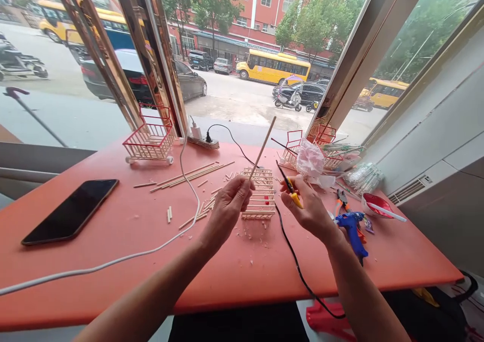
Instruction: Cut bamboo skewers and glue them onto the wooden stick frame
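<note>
Pinched in my left hand [236, 196] is a thin wooden stick [263, 148], tilted up and to the right above the table. My right hand [308, 206] is closed around a small tool with yellow grips and dark, narrow jaws [291, 186], pointing up and to the left. Between and just beyond my hands, a frame of wooden sticks [259, 213] lies on the table, with a small red piece [266, 200] on it. The stick and the tool are apart. Several loose sticks [192, 175] and short cut pieces lie left of the frame.
On the orange table [132, 286] are a phone [71, 211], a small stick cart [149, 140], a blue glue gun [353, 231], pliers [342, 198] and a red bowl [378, 206]. A white cable [139, 253] crosses the left; a black cable [293, 248] runs between my arms.
</note>
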A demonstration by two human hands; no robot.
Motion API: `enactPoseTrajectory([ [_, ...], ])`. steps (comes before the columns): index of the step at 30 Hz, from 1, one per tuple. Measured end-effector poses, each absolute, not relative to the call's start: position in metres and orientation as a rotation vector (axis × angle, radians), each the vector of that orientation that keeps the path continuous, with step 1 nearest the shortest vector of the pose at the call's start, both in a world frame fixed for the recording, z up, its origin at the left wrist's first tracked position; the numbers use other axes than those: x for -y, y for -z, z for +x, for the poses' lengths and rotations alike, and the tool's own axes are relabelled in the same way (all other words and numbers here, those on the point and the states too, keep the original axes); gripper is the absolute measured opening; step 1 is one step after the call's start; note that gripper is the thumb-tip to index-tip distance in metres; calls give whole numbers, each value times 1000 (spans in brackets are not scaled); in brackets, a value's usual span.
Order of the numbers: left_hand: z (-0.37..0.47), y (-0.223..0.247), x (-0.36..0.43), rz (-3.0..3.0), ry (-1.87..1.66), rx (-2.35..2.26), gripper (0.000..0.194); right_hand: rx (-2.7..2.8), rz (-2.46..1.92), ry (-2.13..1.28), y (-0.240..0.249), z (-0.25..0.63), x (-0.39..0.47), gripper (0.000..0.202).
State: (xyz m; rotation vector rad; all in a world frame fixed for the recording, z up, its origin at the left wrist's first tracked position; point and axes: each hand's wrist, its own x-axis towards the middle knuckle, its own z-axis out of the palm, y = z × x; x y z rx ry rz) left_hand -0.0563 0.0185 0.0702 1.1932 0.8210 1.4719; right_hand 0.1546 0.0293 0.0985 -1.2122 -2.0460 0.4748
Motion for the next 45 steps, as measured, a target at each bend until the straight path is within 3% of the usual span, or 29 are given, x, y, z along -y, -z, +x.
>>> enactPoseTrajectory([
  [13,-47,-64,-9,1555,-1356,-1091,31,2182,-1389,-596,-88,148,7,24],
  [45,-42,-61,1,1965,-1261,-1127,25,2082,-1341,-671,-61,141,22,30],
])
